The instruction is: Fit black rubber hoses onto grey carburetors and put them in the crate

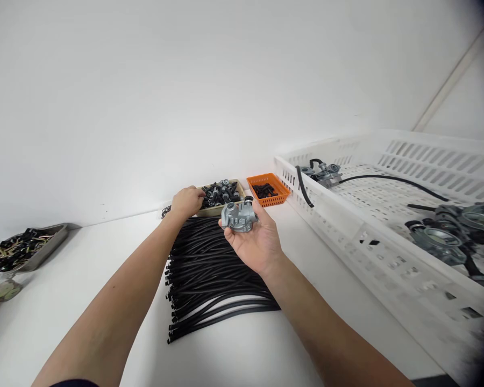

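Right hand (260,242) has the carb (239,217) pinched mid-frame; looks rigid, probably a bit hefty, so I'd grip the body. Left hand (185,202)'s at the tray (210,212), can't tell if gripping.

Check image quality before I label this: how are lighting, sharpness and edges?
Head view: bright, soft light across the white wall; head view: silver-grey cast metal part fairly sharp; head view: right edge darkened, white slotted plastic crate looking stretched and blurry toward it.

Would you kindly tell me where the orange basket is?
In the head view, the orange basket sits just right of centre by the wall, between the cream tray and the white crate, beyond the right hand.
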The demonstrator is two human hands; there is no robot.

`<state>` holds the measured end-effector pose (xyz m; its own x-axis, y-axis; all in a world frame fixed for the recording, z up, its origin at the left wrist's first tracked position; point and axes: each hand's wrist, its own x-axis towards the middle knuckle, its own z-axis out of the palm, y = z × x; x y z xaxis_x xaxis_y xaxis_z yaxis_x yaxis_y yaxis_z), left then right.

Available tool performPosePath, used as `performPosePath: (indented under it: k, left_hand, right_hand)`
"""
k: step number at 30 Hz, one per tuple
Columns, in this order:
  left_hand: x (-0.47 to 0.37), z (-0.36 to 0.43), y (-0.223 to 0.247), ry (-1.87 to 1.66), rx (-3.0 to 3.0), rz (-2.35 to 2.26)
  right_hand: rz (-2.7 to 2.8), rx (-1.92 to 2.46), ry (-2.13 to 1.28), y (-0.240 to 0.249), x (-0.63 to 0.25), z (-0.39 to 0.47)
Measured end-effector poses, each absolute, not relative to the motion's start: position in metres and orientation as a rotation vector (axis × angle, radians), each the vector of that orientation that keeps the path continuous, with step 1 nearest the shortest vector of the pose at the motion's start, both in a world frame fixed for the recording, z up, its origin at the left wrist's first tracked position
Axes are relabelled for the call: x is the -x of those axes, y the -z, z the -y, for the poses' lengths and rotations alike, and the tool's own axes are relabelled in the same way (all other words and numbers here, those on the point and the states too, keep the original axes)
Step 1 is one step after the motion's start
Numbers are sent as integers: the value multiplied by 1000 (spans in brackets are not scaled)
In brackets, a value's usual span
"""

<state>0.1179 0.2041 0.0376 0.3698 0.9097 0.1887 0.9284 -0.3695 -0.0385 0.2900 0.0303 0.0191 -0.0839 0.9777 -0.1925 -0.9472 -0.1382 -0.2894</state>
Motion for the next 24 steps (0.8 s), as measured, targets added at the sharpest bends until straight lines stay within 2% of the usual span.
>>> performPosePath:
  k: [6, 12, 17, 24]
  left_hand:
    - [-121, -218, -36, 110, 2494, 1655]
    - [-121, -218, -37, 183, 2530, 1638]
    - [-116, -214, -43, 434, 2533, 1698]
    - [-86, -186, -66, 1014, 2571, 1907]
  right_hand:
    - [89, 362, -1712, -17, -290, -31]
    - [106, 336, -1722, -16, -291, -31]
    - [123, 326, -1725, -15, -291, -31]
    - [180, 355, -1733, -11, -286, -30]
